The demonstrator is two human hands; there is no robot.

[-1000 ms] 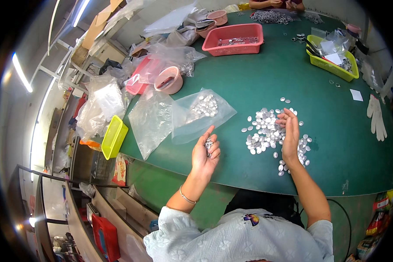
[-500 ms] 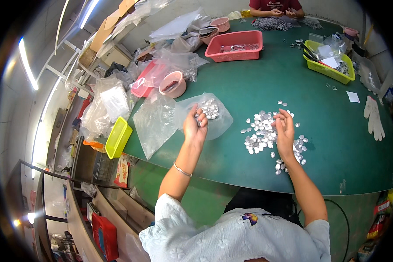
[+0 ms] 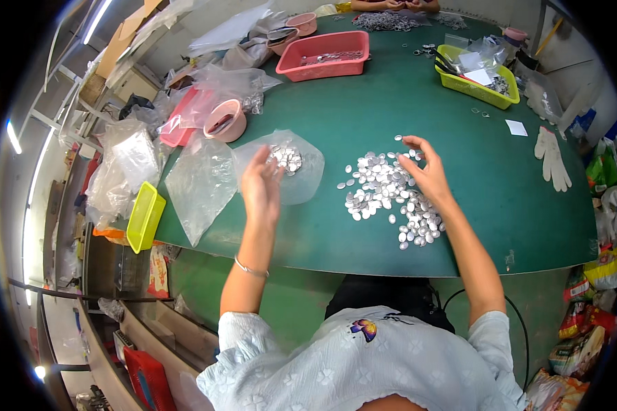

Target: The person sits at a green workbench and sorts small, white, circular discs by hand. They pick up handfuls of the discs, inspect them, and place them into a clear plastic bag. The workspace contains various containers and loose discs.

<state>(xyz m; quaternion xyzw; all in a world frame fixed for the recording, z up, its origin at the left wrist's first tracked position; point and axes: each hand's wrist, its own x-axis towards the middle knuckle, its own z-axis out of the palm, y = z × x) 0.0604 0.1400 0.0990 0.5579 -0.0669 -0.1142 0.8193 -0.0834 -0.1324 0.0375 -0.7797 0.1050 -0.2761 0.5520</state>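
Small silvery oval pieces (image 3: 370,175) lie in a loose pile on the green table in front of me. At the pile's far right edge is my right hand (image 3: 428,175), its thumb and forefinger spread, with one oval piece (image 3: 398,138) right by the forefinger tip. My left hand (image 3: 259,188) hovers by a clear plastic sheet or bag (image 3: 305,188), fingers stretched out and nothing seen in them. A smaller heap of the same oval pieces (image 3: 288,159) rests on that plastic, just beyond my left fingers. The left palm is partly turned from view.
A pink tub (image 3: 227,130), a red tray (image 3: 325,74) and a yellow-green basket (image 3: 511,99) stand on the table. A yellow bin (image 3: 146,218) sits at its left edge. A white glove (image 3: 550,161) lies at right. Across the table a person's hands (image 3: 404,5) work beside metal pieces.
The view has swung, so the table sits further left and higher in it. My left hand has uncurled from its closed shape. My right hand has shifted along the pile's far side.
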